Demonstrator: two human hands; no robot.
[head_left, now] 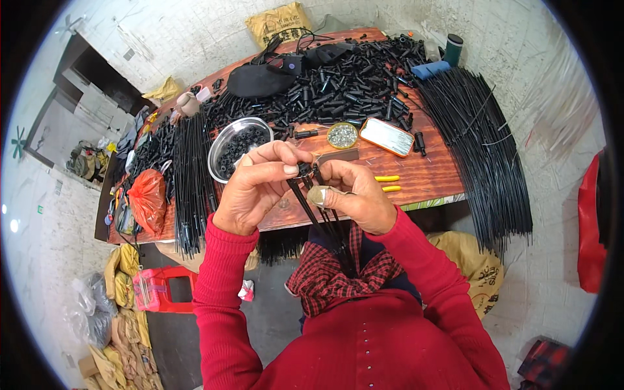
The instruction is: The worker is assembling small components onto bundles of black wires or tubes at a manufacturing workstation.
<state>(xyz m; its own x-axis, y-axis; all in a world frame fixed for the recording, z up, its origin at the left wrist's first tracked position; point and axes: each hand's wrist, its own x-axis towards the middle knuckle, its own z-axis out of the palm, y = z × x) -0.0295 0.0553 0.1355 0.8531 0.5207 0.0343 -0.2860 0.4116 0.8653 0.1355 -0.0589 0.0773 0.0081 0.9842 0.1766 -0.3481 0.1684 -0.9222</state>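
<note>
Over the table's front edge, my left hand [250, 192] pinches a small round black part [304, 170] between thumb and fingers. My right hand [361, 195] is closed around several thin black rods [331, 237], whose lower ends hang toward my checked apron [325, 279]. A worn covering wraps its thumb. The tops of the rods meet the small part, but my fingers partly hide how they join. Just beyond my hands are a metal bowl [214, 156] of small black parts, a round tin [342, 136] of small shiny pieces and a rectangular tin [387, 137] holding thin pale pins.
Yellow-handled pliers [388, 179] lie beside my right hand. Black tubular parts [338, 88] heap across the table's back. Long black rods lie in bundles at right [481, 149] and left [193, 182]. A red bag [148, 201] sits far left; a red stool [179, 286] stands below.
</note>
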